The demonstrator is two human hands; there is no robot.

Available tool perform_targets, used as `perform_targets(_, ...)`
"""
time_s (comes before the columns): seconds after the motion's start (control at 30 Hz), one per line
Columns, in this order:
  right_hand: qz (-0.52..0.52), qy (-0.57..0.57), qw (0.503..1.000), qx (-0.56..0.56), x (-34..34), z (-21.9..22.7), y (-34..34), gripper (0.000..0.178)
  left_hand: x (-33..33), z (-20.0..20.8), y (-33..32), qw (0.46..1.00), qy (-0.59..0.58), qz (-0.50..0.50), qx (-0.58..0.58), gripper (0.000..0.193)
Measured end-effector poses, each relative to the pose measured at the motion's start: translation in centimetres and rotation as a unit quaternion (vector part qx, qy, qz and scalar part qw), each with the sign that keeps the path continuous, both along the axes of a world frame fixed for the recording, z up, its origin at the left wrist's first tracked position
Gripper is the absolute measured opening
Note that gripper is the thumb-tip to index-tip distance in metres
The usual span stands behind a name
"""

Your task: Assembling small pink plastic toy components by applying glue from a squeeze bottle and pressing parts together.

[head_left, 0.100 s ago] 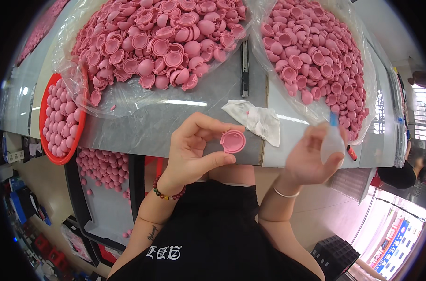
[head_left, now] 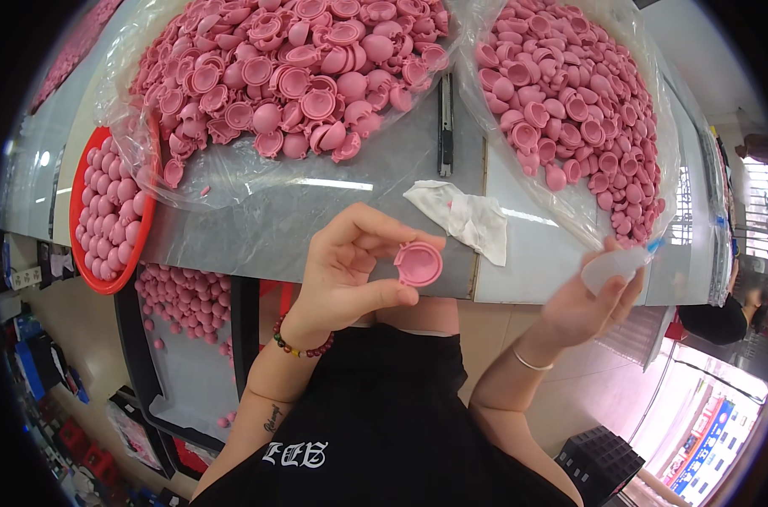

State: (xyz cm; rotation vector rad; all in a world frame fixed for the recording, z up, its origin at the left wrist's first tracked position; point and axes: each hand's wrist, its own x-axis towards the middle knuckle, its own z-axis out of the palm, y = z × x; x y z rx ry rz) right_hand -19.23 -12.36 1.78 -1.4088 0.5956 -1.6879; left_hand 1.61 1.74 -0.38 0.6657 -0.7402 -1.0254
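Observation:
Between thumb and fingertips, my left hand (head_left: pixel 348 262) pinches a pink half shell (head_left: pixel 419 264), its hollow side facing up toward me. Over the table's front edge at the right, my right hand (head_left: pixel 588 302) is closed around a small translucent squeeze bottle (head_left: pixel 610 269) with a blue tip (head_left: pixel 654 244). The bottle lies tilted, its tip pointing away to the right. A crumpled white cloth (head_left: pixel 464 221) rests on the table between my hands. Beyond it lies a black utility knife (head_left: pixel 446 127).
Two heaps of pink half shells, one at the far left (head_left: pixel 291 80) and one at the far right (head_left: pixel 582 118), lie on clear plastic bags. A red basket (head_left: pixel 145 245) at the left holds pink balls. Below the table stands a black-rimmed tray (head_left: pixel 245 329) with more balls.
My right hand has moved right and toward me with the bottle, whose tip has swung from upright to the right. My left hand and its half shell have barely shifted.

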Motion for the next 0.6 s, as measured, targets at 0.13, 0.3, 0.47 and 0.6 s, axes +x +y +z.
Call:
perform_targets(0.13,-0.186,0.158,0.969,0.034,-4.8,0.2,-1.8,0.036,0.7,-0.9,0.3,0.992,0.094,-0.067,-0.061,0.046)
perform_targets(0.3,-0.264,0.278,0.918,0.097,-11.4,-1.8,-4.7,0.04,0.8,-0.9,0.2,0.981,0.128,-0.108,-0.093,0.048)
perform_targets(0.47,-0.25,0.287,0.918,0.116,-10.9,-2.4,-5.1,0.042,0.8,-1.3,0.4,0.972,0.158,-0.121,-0.125,0.049)
perform_targets(0.6,-0.352,0.256,0.9,0.02,-10.6,-2.3,-5.0,0.039,1.0,-0.8,0.7,0.965,0.195,-0.141,-0.101,0.05)
